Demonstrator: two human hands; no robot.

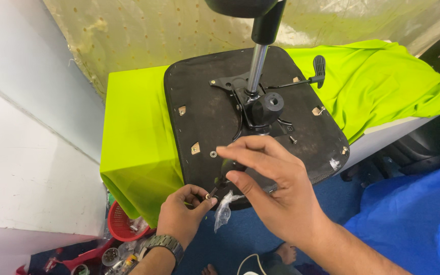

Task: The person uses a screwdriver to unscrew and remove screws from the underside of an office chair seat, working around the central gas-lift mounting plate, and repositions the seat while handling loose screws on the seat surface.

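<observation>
Two hands (179,216) (276,188) over upturned seat (204,117), lime cloth (133,137), blue floor (413,219).

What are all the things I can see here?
Seat: one, black, upside down on the cloth.
Cloth: one, lime green, over the table.
Metal post: one, silver, standing up from the seat's middle.
Lever: one, black, right of the post.
Plastic bag: one, clear, at the seat's near edge.
Basket: one, red, on the floor.
Tarp: one, blue, lower right.
Watch: one, dark, left wrist.
Hands: left pinching a small fastener; right above it.
</observation>
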